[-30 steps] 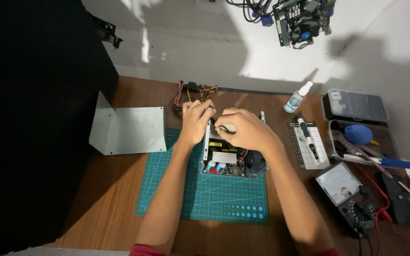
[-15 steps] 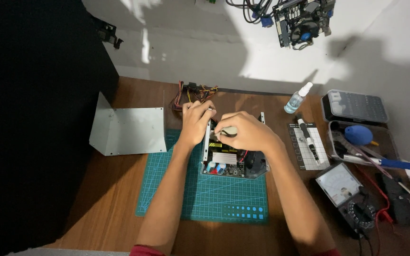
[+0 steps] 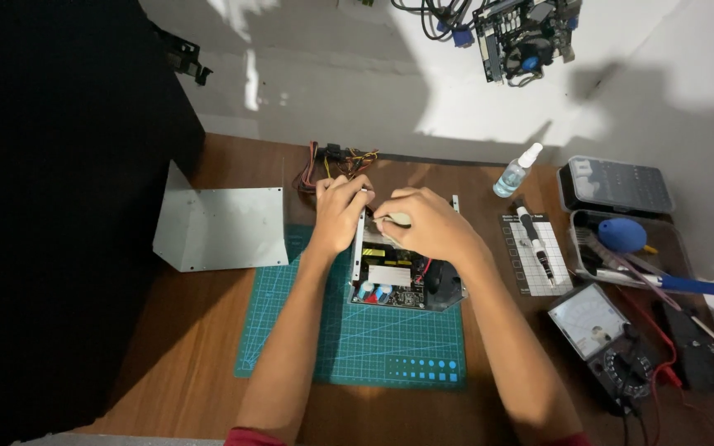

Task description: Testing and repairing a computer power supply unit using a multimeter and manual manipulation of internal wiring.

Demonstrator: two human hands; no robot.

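Opened power supply unit (image 3: 402,277): on the green cutting mat (image 3: 357,339), mid-tabletop toward the far edge, cover off. Left hand (image 3: 339,213) steadies the metal side wall; right hand (image 3: 427,225) pinches a small pale tool; best done with the case braced and light pressure. Tool tip, contact point and far components hidden beneath both hands.

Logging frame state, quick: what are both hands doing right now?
Left hand: curled closed on the edge of the opened power supply.
Right hand: closed around a small pale tool over the unit.
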